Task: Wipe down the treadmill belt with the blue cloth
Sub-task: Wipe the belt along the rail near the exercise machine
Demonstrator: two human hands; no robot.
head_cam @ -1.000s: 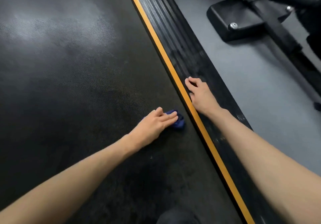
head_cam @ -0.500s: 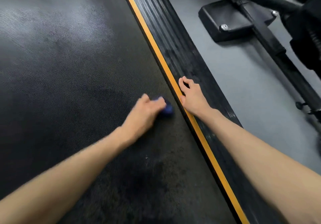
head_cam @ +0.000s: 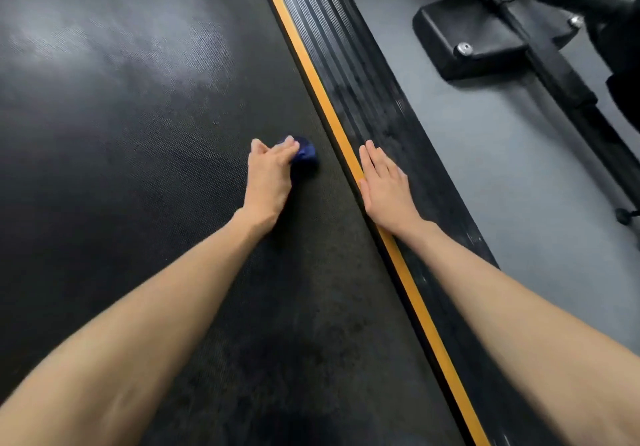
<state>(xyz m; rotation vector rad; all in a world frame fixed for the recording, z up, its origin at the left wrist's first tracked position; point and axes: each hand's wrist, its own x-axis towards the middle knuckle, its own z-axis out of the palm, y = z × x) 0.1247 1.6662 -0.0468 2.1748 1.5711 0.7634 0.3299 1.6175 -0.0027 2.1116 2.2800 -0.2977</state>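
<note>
Head view: left arm stretched forward, left hand (head_cam: 269, 176) palm down, fingers curled over bunched blue cloth (head_cam: 305, 155), pressing it on belt (head_cam: 138, 175). Cloth pokes out past fingertips, near belt's right edge. Right hand (head_cam: 385, 187) flat, fingers straight and together, resting on side rail (head_cam: 360, 78), its inner edge on yellow stripe (head_cam: 325, 110). Hands apart, stripe between them. Right of rail: grey floor (head_cam: 512, 175), black machine foot (head_cam: 460, 33) with bolts.

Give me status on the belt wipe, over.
Left hand holds blue cloth on the belt. Right hand flat on side rail. Nothing seen blocking the belt.
</note>
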